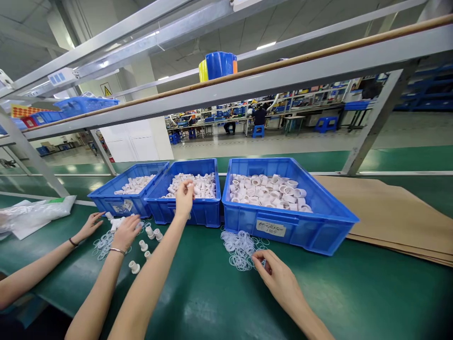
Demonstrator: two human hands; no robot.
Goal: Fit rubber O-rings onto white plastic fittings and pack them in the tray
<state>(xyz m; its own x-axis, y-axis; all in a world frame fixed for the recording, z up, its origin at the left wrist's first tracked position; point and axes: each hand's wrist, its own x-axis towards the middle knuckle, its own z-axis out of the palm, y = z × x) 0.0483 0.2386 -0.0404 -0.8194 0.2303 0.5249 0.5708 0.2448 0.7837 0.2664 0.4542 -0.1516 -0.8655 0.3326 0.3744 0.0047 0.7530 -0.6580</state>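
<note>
Green surface (198,293) carries one large blue bin (311,236), one middle bin (205,212) and one end bin (106,204), in a row. Left hand (184,194) is over the middle bin, fingers drawn narrow; cannot tell whether a piece is gripped. Right hand (278,275) is before the large blue bin, thumb and forefinger close; contents cannot be confirmed. White pieces (203,188) fill the middle bin. Thin clear rings (239,249) lie heaped at the right hand's fingertips.
</note>
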